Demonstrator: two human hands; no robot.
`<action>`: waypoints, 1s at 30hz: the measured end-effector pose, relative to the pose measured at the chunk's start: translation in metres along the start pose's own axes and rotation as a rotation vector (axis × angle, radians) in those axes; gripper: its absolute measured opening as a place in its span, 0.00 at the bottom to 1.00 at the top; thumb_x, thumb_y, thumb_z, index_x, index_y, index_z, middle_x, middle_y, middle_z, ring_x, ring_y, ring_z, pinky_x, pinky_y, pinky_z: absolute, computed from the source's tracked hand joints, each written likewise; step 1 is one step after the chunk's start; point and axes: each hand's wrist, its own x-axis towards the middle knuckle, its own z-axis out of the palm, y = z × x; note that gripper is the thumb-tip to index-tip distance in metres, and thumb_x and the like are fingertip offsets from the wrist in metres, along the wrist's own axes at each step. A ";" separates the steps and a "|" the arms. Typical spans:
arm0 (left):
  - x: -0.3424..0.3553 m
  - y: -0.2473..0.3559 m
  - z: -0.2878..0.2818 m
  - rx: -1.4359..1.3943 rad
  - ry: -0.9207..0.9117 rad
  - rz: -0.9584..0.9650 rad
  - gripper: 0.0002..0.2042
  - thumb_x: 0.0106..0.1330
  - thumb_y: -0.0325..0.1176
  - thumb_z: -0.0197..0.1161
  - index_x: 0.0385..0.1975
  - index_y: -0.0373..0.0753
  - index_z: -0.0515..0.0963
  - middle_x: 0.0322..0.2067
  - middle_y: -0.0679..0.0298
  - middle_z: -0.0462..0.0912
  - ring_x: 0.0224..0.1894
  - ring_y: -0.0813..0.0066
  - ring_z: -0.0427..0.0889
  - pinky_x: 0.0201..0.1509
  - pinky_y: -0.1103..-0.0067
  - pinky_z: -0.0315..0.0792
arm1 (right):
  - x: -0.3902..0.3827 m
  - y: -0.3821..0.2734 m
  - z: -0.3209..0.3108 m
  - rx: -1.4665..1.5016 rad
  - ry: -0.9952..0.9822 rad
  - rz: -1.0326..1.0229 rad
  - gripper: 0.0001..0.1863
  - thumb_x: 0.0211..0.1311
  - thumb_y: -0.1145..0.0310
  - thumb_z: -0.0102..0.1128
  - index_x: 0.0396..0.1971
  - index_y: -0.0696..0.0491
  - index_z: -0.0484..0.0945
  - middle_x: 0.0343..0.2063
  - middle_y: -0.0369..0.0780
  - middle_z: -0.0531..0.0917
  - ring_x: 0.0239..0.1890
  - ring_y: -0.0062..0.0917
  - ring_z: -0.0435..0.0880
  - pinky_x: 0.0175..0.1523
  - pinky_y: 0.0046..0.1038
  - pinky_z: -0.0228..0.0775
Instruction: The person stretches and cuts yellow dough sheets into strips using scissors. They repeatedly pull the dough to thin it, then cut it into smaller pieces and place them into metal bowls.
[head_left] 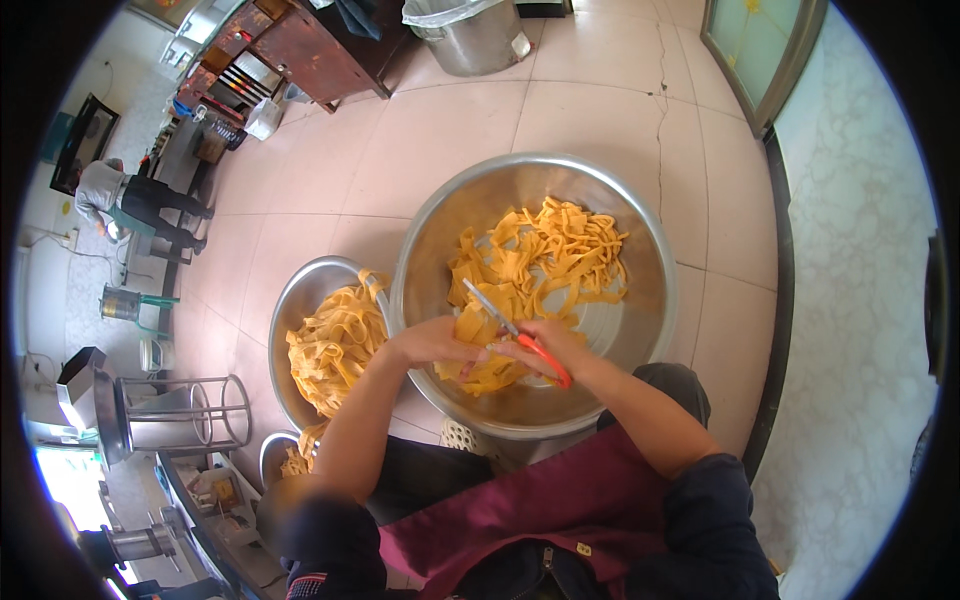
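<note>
Here, scissors (506,322) in right hand (552,345), yellow strips (515,268) below.

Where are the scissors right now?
The red-handled scissors are near the centre of the head view, in the right hand over the yellow strips in the large metal basin, blades pointing to the upper left.

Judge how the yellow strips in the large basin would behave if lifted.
The yellow strips are likely floppy: several lie bent into curves. They may come up in clumps, since many overlap in the large basin. Single pieces are probably light, as they look thin.
</note>
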 end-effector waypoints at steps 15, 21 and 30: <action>0.034 -0.020 0.062 0.095 0.260 0.323 0.35 0.59 0.46 0.80 0.62 0.35 0.73 0.54 0.62 0.82 0.57 0.74 0.79 0.61 0.72 0.73 | -0.005 -0.014 -0.006 0.577 0.287 -0.122 0.20 0.64 0.60 0.74 0.42 0.61 0.79 0.23 0.35 0.82 0.20 0.16 0.79 0.24 0.20 0.71; 0.023 -0.022 0.016 -0.025 0.394 0.053 0.15 0.63 0.34 0.72 0.46 0.34 0.82 0.35 0.65 0.85 0.37 0.77 0.83 0.45 0.78 0.77 | -0.001 -0.008 -0.016 0.424 0.440 0.121 0.20 0.72 0.57 0.64 0.48 0.60 0.77 0.28 0.40 0.84 0.19 0.20 0.80 0.25 0.24 0.73; -0.007 -0.010 -0.028 -0.435 0.415 0.123 0.23 0.60 0.35 0.77 0.52 0.31 0.80 0.39 0.65 0.86 0.38 0.76 0.83 0.44 0.79 0.77 | -0.001 0.030 -0.004 -0.069 -0.289 -0.139 0.29 0.59 0.80 0.53 0.64 0.58 0.68 0.41 0.41 0.81 0.39 0.21 0.81 0.45 0.18 0.72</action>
